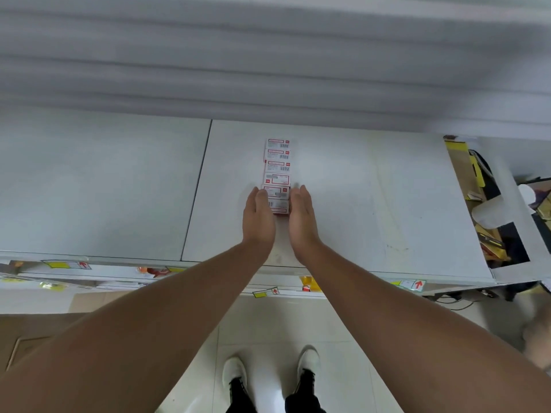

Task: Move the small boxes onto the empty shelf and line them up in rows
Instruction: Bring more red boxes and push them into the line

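At frame centre I see my left hand and right hand, flat and spread, pressing the nearest small boxes between them on the shelf.

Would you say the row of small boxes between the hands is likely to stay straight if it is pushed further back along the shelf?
Probably not by itself: the row of small boxes is separate cartons laid end to end, so it could buckle. They look like light, stiff cardboard and should slide easily on the smooth shelf. The left hand and right hand, flat along the sides, likely keep it aligned.

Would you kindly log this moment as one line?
left hand: flat against row | right hand: flat against row | small boxes: single row on shelf | step: squaring
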Action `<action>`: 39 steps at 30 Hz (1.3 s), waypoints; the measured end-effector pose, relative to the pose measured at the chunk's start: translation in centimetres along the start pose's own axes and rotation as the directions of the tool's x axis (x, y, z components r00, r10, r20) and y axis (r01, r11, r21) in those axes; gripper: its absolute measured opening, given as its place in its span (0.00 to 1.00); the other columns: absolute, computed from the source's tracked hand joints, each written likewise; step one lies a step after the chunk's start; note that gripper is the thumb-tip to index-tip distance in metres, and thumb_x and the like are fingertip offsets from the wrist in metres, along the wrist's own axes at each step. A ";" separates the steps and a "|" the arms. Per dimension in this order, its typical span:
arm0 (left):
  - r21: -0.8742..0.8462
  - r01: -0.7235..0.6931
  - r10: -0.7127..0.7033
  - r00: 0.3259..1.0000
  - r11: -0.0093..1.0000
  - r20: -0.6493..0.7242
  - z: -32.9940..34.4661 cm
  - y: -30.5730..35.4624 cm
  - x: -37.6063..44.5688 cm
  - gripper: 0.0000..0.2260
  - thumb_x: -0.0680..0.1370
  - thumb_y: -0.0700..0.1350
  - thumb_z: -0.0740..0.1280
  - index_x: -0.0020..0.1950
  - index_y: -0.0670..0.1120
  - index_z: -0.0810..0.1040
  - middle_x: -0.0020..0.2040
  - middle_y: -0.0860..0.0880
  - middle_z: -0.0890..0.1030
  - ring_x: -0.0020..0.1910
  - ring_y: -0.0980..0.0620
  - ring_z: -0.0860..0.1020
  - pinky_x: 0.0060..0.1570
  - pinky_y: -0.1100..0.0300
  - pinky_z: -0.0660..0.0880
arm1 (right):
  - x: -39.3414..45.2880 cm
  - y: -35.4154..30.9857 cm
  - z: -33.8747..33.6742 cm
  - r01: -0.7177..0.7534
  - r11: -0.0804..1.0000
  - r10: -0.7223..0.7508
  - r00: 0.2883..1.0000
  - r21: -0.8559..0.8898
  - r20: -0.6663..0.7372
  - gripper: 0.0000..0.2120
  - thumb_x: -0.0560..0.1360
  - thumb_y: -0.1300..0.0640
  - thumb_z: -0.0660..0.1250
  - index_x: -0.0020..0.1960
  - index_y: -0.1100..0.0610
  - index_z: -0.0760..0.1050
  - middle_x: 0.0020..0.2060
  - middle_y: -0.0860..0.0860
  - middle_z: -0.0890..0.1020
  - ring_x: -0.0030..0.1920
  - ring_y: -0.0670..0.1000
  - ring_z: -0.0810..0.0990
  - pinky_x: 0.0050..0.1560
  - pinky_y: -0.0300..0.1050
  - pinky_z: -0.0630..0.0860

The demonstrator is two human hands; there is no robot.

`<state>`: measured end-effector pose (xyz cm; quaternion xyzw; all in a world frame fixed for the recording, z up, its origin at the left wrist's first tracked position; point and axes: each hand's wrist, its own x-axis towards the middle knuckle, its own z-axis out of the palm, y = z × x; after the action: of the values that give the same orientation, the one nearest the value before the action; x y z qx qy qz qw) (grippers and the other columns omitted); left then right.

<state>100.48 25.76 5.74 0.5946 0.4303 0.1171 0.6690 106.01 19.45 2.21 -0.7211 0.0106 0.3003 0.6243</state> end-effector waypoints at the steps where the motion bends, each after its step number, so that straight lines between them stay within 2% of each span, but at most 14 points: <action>1: -0.013 0.014 -0.014 1.000 1.000 -0.003 -0.1 0.1 0.5 0.21 0.84 0.53 0.52 0.69 0.51 0.80 0.60 0.53 0.86 0.60 0.53 0.82 0.63 0.53 0.78 | -0.2 -0.9 0.1 0.006 1.000 -0.006 1.000 -0.020 0.010 0.37 0.79 0.29 0.52 0.85 0.42 0.57 0.81 0.43 0.69 0.78 0.47 0.70 0.81 0.55 0.64; 3: -0.056 0.051 -0.051 0.999 0.997 0.004 -0.3 0.6 1.2 0.19 0.85 0.52 0.53 0.64 0.46 0.81 0.52 0.54 0.85 0.53 0.54 0.81 0.54 0.57 0.76 | -0.1 -1.7 -0.1 0.013 0.999 -0.012 1.000 -0.041 0.017 0.32 0.85 0.34 0.51 0.86 0.44 0.55 0.82 0.43 0.66 0.77 0.44 0.68 0.79 0.48 0.61; 5: -0.076 0.094 -0.092 0.996 0.993 0.021 -0.9 0.9 1.9 0.17 0.86 0.52 0.54 0.60 0.46 0.80 0.51 0.55 0.84 0.51 0.56 0.79 0.51 0.60 0.71 | -0.1 -2.2 -0.5 0.013 0.999 -0.012 1.000 -0.053 0.008 0.30 0.86 0.36 0.52 0.84 0.48 0.60 0.78 0.46 0.71 0.72 0.43 0.70 0.78 0.48 0.63; 7: -0.033 0.116 -0.114 0.993 0.993 0.038 -1.9 0.7 2.1 0.17 0.86 0.55 0.56 0.68 0.51 0.78 0.62 0.54 0.82 0.62 0.56 0.78 0.63 0.56 0.71 | -0.3 -2.8 -1.0 0.040 0.997 -0.039 0.999 -0.073 0.013 0.26 0.85 0.38 0.53 0.78 0.50 0.65 0.69 0.45 0.75 0.67 0.45 0.73 0.76 0.51 0.68; 9: 0.037 0.093 -0.095 0.995 0.995 0.038 -3.5 0.5 2.3 0.26 0.83 0.58 0.59 0.79 0.50 0.72 0.75 0.51 0.77 0.74 0.50 0.74 0.77 0.47 0.67 | -1.1 -3.5 -1.7 0.052 0.993 -0.051 0.999 -0.104 0.018 0.27 0.88 0.42 0.53 0.84 0.50 0.59 0.71 0.45 0.72 0.68 0.44 0.70 0.73 0.46 0.66; 10: 0.091 0.077 -0.081 0.996 0.993 0.046 -4.4 0.5 2.0 0.28 0.82 0.58 0.60 0.82 0.50 0.69 0.78 0.50 0.74 0.77 0.49 0.72 0.79 0.45 0.65 | -1.5 -3.6 -2.1 0.058 0.988 -0.056 0.998 -0.142 0.017 0.28 0.89 0.42 0.53 0.86 0.51 0.57 0.74 0.45 0.71 0.71 0.44 0.68 0.75 0.47 0.64; 13: 0.315 -0.041 0.009 0.994 0.948 0.105 -7.1 0.6 1.1 0.24 0.87 0.54 0.59 0.84 0.49 0.67 0.80 0.50 0.72 0.78 0.48 0.70 0.76 0.55 0.63 | -3.2 -3.9 -3.3 0.089 0.957 -0.081 0.996 -0.277 0.040 0.29 0.88 0.41 0.57 0.85 0.50 0.59 0.78 0.45 0.70 0.76 0.47 0.68 0.79 0.50 0.62; 15: 0.456 -0.120 0.054 0.986 0.882 0.156 -9.0 0.6 0.6 0.23 0.88 0.53 0.60 0.82 0.49 0.69 0.80 0.49 0.72 0.77 0.47 0.71 0.72 0.55 0.66 | -4.7 -4.2 -3.9 0.099 0.924 -0.074 0.994 -0.371 0.081 0.31 0.86 0.40 0.61 0.86 0.48 0.58 0.79 0.47 0.70 0.77 0.49 0.70 0.78 0.53 0.66; 20: 0.697 -0.269 0.100 0.956 0.664 0.274 -13.1 1.2 -0.5 0.24 0.86 0.57 0.62 0.81 0.52 0.71 0.81 0.49 0.69 0.70 0.49 0.75 0.71 0.51 0.70 | -7.5 -4.6 -4.9 0.203 0.704 -0.105 0.977 -0.681 0.183 0.33 0.83 0.41 0.66 0.84 0.49 0.61 0.78 0.52 0.73 0.76 0.54 0.73 0.75 0.53 0.70; 26: 0.828 -0.395 0.136 0.918 0.399 0.372 -15.3 3.0 -3.8 0.24 0.86 0.56 0.61 0.81 0.53 0.69 0.82 0.51 0.67 0.79 0.47 0.68 0.74 0.45 0.70 | -10.9 -5.8 -5.1 0.261 0.379 -0.117 0.965 -0.888 0.234 0.35 0.79 0.40 0.68 0.82 0.46 0.62 0.73 0.53 0.76 0.72 0.55 0.75 0.68 0.55 0.76; 28: 0.845 -0.405 0.143 0.914 0.349 0.379 -15.7 3.1 -4.9 0.25 0.85 0.57 0.61 0.82 0.53 0.68 0.83 0.51 0.67 0.79 0.46 0.68 0.73 0.44 0.71 | -12.0 -6.2 -5.0 0.293 0.294 -0.145 0.954 -0.910 0.261 0.33 0.79 0.40 0.68 0.81 0.45 0.65 0.70 0.52 0.77 0.70 0.55 0.76 0.65 0.55 0.78; 31: 0.870 -0.389 0.169 0.921 0.304 0.352 -16.2 3.2 -7.1 0.25 0.85 0.57 0.62 0.81 0.53 0.69 0.82 0.51 0.68 0.78 0.45 0.69 0.72 0.44 0.72 | -13.6 -6.8 -4.6 0.344 0.240 -0.177 0.935 -0.908 0.307 0.32 0.78 0.40 0.67 0.80 0.43 0.66 0.69 0.49 0.78 0.69 0.55 0.76 0.63 0.54 0.79; 36: 0.927 -0.303 0.204 0.944 0.221 0.260 -17.2 2.9 -11.9 0.26 0.84 0.58 0.61 0.82 0.53 0.68 0.81 0.49 0.68 0.77 0.45 0.70 0.71 0.44 0.72 | -14.8 -6.8 -4.3 0.476 0.178 -0.157 0.878 -0.861 0.452 0.35 0.78 0.39 0.67 0.83 0.43 0.63 0.78 0.49 0.71 0.75 0.55 0.71 0.68 0.54 0.75; 39: 0.952 -0.199 0.189 0.970 0.235 0.156 -18.1 2.1 -15.5 0.27 0.84 0.59 0.62 0.82 0.53 0.68 0.81 0.49 0.69 0.76 0.44 0.70 0.71 0.43 0.73 | -15.7 -6.0 -4.6 0.566 0.117 -0.154 0.822 -0.816 0.548 0.36 0.79 0.37 0.68 0.83 0.44 0.62 0.77 0.50 0.71 0.75 0.56 0.71 0.68 0.55 0.75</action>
<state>78.96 28.49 15.80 0.9262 0.3331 -0.0887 0.1526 97.46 10.95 14.76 -0.8628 -0.4599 0.1916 0.0861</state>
